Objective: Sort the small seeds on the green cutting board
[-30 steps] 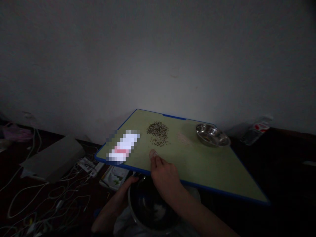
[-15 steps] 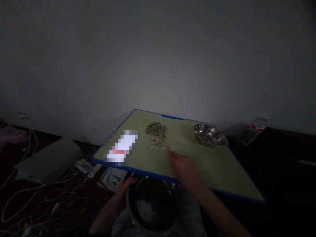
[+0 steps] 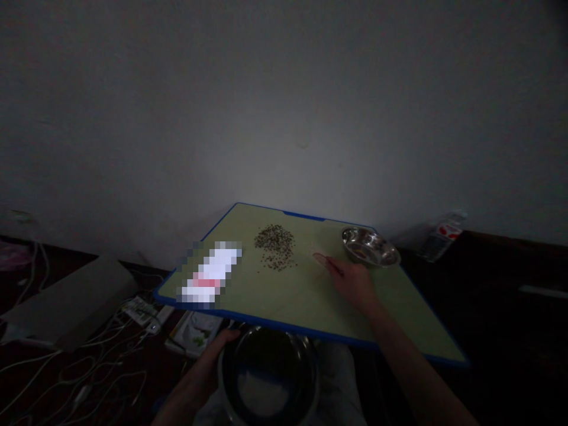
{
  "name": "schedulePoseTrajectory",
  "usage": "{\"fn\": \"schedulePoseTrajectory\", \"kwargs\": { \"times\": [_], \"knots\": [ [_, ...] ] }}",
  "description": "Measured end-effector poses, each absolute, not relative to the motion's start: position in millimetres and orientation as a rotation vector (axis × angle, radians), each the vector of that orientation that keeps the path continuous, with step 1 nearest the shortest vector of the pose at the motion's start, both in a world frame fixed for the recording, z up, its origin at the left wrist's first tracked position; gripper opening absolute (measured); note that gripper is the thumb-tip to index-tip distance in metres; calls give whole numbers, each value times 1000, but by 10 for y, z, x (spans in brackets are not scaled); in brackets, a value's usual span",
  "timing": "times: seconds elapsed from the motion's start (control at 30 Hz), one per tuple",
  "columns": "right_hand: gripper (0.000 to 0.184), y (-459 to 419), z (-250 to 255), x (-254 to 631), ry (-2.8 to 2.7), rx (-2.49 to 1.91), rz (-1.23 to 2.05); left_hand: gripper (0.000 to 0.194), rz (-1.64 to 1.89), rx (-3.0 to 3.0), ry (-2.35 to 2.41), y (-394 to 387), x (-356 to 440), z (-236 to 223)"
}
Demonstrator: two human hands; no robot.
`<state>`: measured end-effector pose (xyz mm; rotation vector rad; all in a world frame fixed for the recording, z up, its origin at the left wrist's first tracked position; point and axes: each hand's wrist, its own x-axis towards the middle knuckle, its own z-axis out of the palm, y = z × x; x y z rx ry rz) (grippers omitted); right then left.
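My right hand (image 3: 352,284) is over the middle of the green board (image 3: 288,302), its fingers drawn together at the near side of a faint pale patch of small grains (image 3: 313,247). Blur and dim light hide whatever is between the fingertips. To the left of that hand lies a scattered heap of dark and light grains (image 3: 275,242). Down at the board's near edge, my left hand (image 3: 217,349) grips the left rim of a large round metal bowl (image 3: 313,378), which rests at my lap. The inside of this bowl is dark.
A small shiny steel bowl (image 3: 370,245) stands at the board's right rear. A blurred bright screen (image 3: 210,275) lies on the left. Beyond the board are a clear bottle with a red label (image 3: 444,236), a grey box (image 3: 73,302) and tangled cables (image 3: 89,384).
My right hand has moved right and slightly up, from beside the dark grains to the pale patch. My left hand stays on the large bowl. The whole view has shifted slightly.
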<state>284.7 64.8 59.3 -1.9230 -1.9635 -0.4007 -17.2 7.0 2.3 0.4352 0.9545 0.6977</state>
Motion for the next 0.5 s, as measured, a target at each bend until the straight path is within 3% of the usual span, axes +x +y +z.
{"fn": "schedulePoseTrajectory", "kwargs": {
  "times": [0.33,0.5],
  "knots": [
    [34,692,579,2799,-1838,-1686,-133,21,714,406,947,103,-190,18],
    [32,771,648,2702,-1956,-1793,-197,24,691,394,985,139,-260,-91]
  ]
}}
